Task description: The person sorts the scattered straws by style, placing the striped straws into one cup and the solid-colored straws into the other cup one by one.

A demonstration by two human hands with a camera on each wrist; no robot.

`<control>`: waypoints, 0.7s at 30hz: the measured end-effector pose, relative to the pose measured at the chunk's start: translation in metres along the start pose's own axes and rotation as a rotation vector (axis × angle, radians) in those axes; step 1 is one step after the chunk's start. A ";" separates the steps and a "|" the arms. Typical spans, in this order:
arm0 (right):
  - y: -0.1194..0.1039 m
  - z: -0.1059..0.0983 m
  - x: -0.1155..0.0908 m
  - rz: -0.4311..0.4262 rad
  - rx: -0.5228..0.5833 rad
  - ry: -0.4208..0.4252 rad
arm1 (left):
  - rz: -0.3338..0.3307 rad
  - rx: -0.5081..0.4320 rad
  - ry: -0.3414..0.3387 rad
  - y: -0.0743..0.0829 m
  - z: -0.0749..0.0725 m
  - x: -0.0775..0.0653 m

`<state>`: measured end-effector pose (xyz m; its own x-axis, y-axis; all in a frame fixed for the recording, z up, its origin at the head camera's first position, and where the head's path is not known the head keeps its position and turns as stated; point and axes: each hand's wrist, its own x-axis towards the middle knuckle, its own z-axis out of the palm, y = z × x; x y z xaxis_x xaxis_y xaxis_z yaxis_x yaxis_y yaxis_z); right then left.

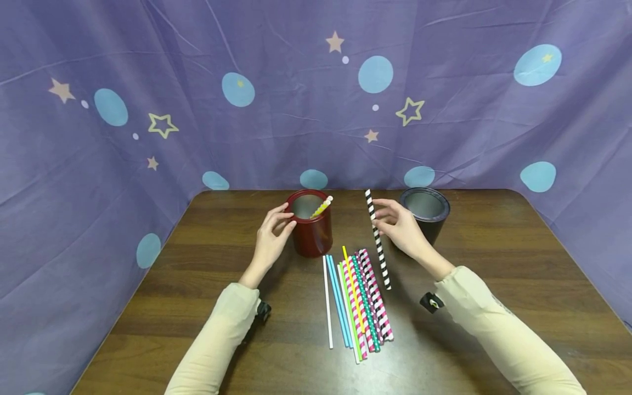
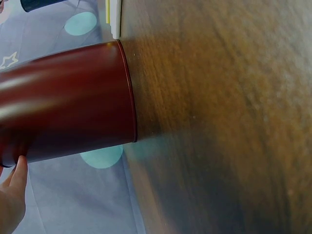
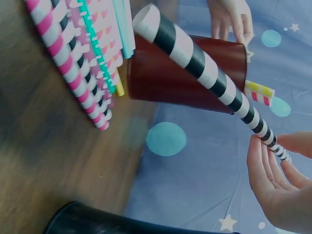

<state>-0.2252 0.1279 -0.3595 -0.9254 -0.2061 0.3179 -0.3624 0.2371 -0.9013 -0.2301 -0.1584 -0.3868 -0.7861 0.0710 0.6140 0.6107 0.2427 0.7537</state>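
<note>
My right hand (image 1: 401, 227) pinches a black-and-white striped paper straw (image 1: 377, 241) near its upper part, and the straw stands steeply tilted above the table. The same straw (image 3: 209, 73) crosses the right wrist view with its open end toward the camera. My left hand (image 1: 271, 233) touches the rim and left side of a dark red canister (image 1: 313, 238). Fingers (image 2: 19, 180) of that hand rest against the canister wall in the left wrist view. Patterned straws (image 1: 326, 206) lean out of the red canister on its right side.
Several coloured straws (image 1: 365, 307), striped, dotted and plain, lie side by side on the wooden table (image 1: 197, 329). A black canister (image 1: 434, 225) stands behind the right hand. Purple curtain (image 1: 296, 109) hangs along the table's far edge.
</note>
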 end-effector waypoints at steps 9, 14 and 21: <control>-0.017 0.004 0.011 0.010 0.096 0.082 | 0.001 -0.006 -0.004 0.000 0.000 0.001; -0.027 0.007 0.015 0.026 0.143 0.117 | 0.004 -0.003 -0.004 0.000 0.000 0.001; -0.040 0.013 0.018 -0.011 0.222 0.144 | 0.006 0.005 -0.001 -0.002 -0.001 0.000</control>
<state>-0.2259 0.1022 -0.3218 -0.9337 -0.0666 0.3518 -0.3537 0.0180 -0.9352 -0.2314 -0.1594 -0.3881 -0.7823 0.0737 0.6185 0.6152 0.2469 0.7487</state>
